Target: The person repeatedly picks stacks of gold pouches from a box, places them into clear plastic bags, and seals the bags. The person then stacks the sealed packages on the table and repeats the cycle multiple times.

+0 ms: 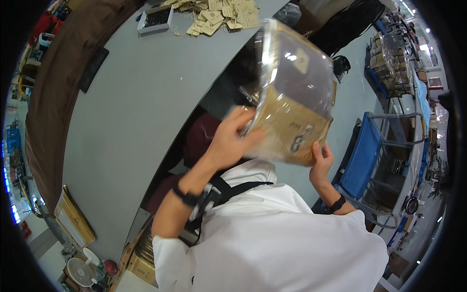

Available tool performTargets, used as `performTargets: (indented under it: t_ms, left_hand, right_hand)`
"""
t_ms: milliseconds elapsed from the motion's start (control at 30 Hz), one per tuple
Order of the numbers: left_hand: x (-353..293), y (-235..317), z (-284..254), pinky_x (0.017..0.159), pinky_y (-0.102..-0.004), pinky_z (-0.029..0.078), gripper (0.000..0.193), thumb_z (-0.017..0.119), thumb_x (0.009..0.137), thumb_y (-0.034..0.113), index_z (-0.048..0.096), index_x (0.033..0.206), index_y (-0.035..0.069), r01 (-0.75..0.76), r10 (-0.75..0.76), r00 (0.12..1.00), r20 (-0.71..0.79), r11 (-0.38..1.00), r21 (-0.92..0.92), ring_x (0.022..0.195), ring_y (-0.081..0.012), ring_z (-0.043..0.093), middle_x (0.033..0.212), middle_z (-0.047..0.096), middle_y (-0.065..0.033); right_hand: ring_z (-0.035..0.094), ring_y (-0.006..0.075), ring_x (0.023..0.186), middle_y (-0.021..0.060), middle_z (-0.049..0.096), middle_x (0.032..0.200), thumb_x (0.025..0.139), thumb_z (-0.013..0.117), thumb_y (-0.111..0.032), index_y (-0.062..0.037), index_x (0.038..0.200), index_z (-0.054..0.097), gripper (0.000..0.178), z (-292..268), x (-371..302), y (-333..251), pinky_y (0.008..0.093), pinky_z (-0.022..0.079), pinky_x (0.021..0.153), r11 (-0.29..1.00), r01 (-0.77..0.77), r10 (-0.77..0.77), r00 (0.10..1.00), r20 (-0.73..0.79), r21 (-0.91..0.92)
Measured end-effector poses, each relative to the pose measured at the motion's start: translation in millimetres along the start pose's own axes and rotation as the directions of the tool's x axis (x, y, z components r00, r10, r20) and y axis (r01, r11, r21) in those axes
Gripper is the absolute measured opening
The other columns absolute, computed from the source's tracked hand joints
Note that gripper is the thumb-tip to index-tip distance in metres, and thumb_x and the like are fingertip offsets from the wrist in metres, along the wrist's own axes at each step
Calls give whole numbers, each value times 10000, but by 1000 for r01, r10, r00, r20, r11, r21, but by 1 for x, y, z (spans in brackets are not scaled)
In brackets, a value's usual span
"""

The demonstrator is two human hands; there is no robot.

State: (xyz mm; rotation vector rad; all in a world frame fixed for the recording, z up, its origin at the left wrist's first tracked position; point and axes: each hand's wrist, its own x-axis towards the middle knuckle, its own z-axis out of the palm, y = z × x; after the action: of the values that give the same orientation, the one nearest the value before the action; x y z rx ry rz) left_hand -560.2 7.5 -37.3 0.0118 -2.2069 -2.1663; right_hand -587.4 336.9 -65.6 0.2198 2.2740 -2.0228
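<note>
Both my hands hold up a clear plastic packet [296,97] with a tan sheet in its lower part and a greyish purple area above. My left hand [233,136] grips its left edge between thumb and fingers, slightly blurred. At the lower right corner, my right hand [321,160] pinches the packet with the thumb on the front. The packet is tilted and hangs beyond the table's edge, in front of my body. Light glares off its plastic in several spots.
A grey table [131,97] stretches along the left. At its far end lie a heap of tan tags [214,17] and a small white box [155,19] of dark bits. Brown cloth [53,97] borders its left side. A blue cart [362,158] stands at right.
</note>
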Motion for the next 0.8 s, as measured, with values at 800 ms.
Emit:
performTargets:
  t_ms: [800]
  left_hand:
    - [-467,-133,56,807,-320,536,585,709,1003,469,545,1398,71,-499,-534,-726,-435,843,-202,976,-167,632,1135,646,-81]
  right_hand:
    - [589,216,630,89,676,795,897,701,90,-61,1165,765,314,389,-77,-64,302,483,592,409,661,-500,-414,761,629]
